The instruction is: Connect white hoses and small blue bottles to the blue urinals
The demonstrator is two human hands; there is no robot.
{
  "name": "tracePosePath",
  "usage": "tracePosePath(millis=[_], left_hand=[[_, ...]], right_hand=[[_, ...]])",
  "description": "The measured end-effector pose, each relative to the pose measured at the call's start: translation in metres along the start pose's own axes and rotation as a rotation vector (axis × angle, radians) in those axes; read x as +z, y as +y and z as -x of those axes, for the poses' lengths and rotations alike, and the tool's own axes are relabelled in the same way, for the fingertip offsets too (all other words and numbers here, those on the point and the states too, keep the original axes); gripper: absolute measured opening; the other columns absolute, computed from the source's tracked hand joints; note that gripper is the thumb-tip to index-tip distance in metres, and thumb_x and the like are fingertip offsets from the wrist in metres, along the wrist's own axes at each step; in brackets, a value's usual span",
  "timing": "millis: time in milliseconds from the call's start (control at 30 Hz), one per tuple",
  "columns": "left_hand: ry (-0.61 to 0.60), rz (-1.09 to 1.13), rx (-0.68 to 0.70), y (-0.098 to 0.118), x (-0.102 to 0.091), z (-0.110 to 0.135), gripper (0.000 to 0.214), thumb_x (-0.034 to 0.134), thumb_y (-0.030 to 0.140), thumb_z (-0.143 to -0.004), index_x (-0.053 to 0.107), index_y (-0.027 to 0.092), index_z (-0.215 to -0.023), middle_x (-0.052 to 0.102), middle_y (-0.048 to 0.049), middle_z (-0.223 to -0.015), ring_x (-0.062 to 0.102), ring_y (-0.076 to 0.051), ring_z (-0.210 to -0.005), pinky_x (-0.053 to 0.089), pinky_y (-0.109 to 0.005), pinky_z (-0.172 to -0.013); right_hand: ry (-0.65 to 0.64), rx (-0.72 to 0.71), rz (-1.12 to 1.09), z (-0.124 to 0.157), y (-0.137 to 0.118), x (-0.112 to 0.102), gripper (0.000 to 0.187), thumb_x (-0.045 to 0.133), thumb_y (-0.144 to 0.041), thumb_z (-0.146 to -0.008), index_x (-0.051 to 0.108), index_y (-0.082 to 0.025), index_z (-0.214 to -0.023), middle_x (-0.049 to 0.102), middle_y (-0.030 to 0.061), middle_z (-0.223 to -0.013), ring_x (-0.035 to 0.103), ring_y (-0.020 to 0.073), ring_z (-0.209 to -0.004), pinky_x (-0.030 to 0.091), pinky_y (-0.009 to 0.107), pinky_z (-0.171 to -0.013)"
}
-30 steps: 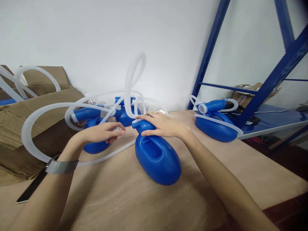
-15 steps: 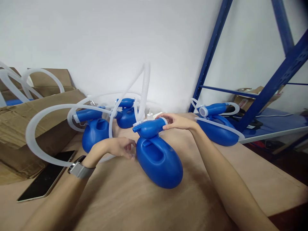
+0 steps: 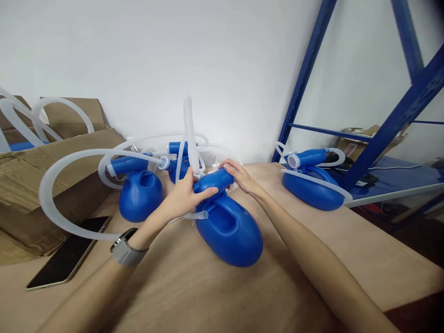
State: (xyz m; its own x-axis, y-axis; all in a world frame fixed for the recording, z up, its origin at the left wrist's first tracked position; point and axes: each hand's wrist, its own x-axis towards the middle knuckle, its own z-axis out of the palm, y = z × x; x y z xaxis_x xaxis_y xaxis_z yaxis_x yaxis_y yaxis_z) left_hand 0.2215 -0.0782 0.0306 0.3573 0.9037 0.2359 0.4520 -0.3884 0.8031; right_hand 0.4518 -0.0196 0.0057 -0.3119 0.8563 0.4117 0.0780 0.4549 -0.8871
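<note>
A blue plastic bottle (image 3: 231, 231) with a handle and an angled neck lies on the brown table (image 3: 215, 296) in front of me. My left hand (image 3: 185, 198) is wrapped round the left end of its neck, where a white ribbed hose (image 3: 190, 134) rises straight up. My right hand (image 3: 239, 175) pinches the right end of the neck. A clear hose end (image 3: 199, 215) lies against the bottle just below my left hand.
Two more blue bottles (image 3: 140, 196) with looping white hoses (image 3: 62, 185) sit behind on the left, another (image 3: 312, 185) on the right by a blue metal rack (image 3: 385, 138). A dark phone (image 3: 65, 252) lies at the left. Cardboard boxes (image 3: 41, 157) stand beyond it.
My left hand rose from the table and closed on the bottle's neck. The ribbed hose swung upright. My right hand moved in a little along the neck.
</note>
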Motion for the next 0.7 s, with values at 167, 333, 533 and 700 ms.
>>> tracePosePath(millis=[167, 333, 533, 700], left_hand=[[0.051, -0.008, 0.081, -0.006, 0.004, -0.003, 0.073, 0.076, 0.053, -0.085, 0.044, 0.020, -0.143, 0.072, -0.0084, -0.105, 0.072, -0.024, -0.078, 0.058, -0.037, -0.069], [0.095, -0.024, 0.115, -0.010, 0.008, -0.003, 0.071, 0.077, 0.052, -0.085, 0.045, 0.021, -0.141, 0.072, -0.0089, -0.105, 0.072, -0.023, -0.076, 0.057, -0.036, -0.068], [0.088, -0.045, 0.119, -0.009, 0.011, 0.000, 0.071, 0.071, 0.054, -0.089, 0.041, 0.020, -0.144, 0.071, -0.0086, -0.106, 0.072, -0.024, -0.077, 0.057, -0.037, -0.070], [0.063, -0.057, 0.054, -0.002, 0.009, -0.002, 0.078, 0.075, 0.051, -0.084, 0.038, 0.020, -0.145, 0.070, -0.0083, -0.104, 0.072, -0.027, -0.084, 0.057, -0.039, -0.072]], right_hand=[[0.113, 0.028, -0.045, -0.001, 0.006, 0.010, 0.047, 0.059, -0.069, -0.086, 0.059, -0.023, -0.095, 0.062, -0.0001, -0.081, 0.055, 0.0135, -0.052, 0.046, 0.028, -0.043], [0.264, -0.018, 0.032, -0.001, 0.012, 0.018, 0.048, 0.050, -0.070, -0.088, 0.059, -0.023, -0.089, 0.064, 0.0032, -0.083, 0.060, 0.0191, -0.069, 0.051, 0.031, -0.057], [0.483, 0.080, -0.038, -0.009, 0.029, 0.013, 0.053, 0.036, -0.072, -0.088, 0.059, -0.024, -0.090, 0.062, 0.0032, -0.075, 0.060, 0.0210, -0.066, 0.048, 0.031, -0.052], [0.279, 0.168, -0.057, -0.011, 0.028, -0.002, 0.048, 0.055, -0.068, -0.086, 0.065, -0.022, -0.092, 0.061, 0.0008, -0.065, 0.056, 0.0169, -0.050, 0.044, 0.028, -0.042]])
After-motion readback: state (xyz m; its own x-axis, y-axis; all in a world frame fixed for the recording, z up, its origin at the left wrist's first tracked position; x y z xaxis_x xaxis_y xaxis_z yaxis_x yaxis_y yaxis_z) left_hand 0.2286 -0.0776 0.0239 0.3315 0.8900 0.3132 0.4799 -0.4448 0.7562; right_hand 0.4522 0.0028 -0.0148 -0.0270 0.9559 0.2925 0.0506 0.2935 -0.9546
